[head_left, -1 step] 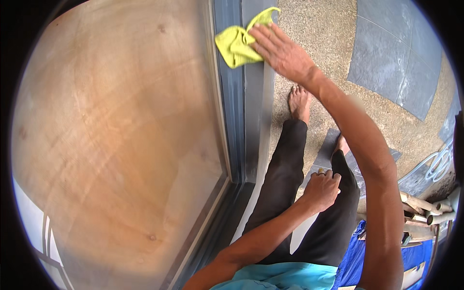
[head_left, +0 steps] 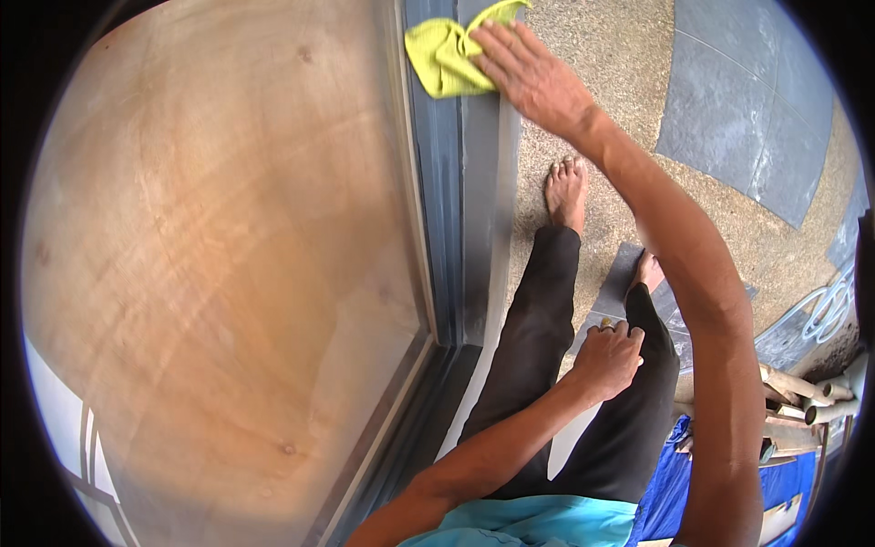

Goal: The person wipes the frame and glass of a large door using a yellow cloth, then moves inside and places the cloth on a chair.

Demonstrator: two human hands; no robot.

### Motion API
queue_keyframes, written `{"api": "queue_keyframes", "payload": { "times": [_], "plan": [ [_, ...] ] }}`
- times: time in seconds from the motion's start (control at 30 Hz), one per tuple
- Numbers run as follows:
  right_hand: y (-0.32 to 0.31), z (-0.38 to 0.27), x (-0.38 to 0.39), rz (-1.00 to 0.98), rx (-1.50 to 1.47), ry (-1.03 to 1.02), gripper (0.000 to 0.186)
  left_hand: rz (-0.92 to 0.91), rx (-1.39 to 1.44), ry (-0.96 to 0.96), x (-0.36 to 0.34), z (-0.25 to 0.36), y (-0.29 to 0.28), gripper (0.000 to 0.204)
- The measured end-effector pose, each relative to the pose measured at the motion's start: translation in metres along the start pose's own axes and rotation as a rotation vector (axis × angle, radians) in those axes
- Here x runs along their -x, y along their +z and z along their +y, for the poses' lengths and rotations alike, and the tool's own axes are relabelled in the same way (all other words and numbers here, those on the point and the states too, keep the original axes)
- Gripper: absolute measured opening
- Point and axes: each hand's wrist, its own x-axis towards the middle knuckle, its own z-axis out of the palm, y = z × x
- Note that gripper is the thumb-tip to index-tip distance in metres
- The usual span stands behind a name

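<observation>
My right hand [head_left: 538, 80] presses a yellow cloth [head_left: 442, 62] against the dark grey frame [head_left: 439, 173] near the top of the view. Its fingers lie over the cloth's right part, and the rest spreads loosely leftward across the frame. My left hand [head_left: 609, 361] is curled closed in front of my dark trousers, by the knee. Small light and yellowish bits show at its fingers; what it holds, if anything, I cannot make out.
A large glossy brown panel [head_left: 219, 237] fills the left side beside the frame. To the right are rough pebbled ground [head_left: 602, 55] and grey tiles [head_left: 729, 109]. A coiled pale hose [head_left: 828, 308], pipes [head_left: 831, 412] and a blue tarp [head_left: 670, 483] lie at lower right.
My right hand has slid the yellow cloth a little farther up the frame, away from me. My left hand has stayed in place.
</observation>
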Motion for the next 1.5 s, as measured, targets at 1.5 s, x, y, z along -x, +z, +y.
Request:
{"api": "queue_keyframes", "payload": {
  "times": [1.5],
  "plan": [
    [-0.04, -0.076, -0.002, 0.162, -0.419, -0.047, 0.044, -0.022, 0.102, -0.022, -0.016, -0.004, 0.007, 0.02]
  ]
}}
